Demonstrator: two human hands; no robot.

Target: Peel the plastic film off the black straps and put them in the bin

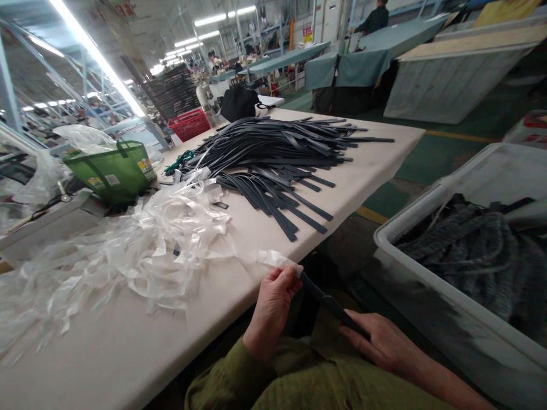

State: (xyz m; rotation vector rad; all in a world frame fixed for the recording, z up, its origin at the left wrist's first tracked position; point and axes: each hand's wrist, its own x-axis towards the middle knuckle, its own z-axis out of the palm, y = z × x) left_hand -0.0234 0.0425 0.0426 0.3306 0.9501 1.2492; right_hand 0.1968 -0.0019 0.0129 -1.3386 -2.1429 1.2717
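Note:
My left hand pinches the whitish film where it meets the end of a dark fabric strip. The strip slants down to the right over my lap, and my right hand is closed around its lower part. On the table beyond lies a thick bundle of similar dark strips, their cut ends fanned toward me. A loose heap of translucent white film strips spreads over the table to the left of my hands.
A pale-topped table runs along my left. Close on my right stands a white bin filled with dark strips. Beyond the film heap are a green bag and a red basket. A person is at a far table.

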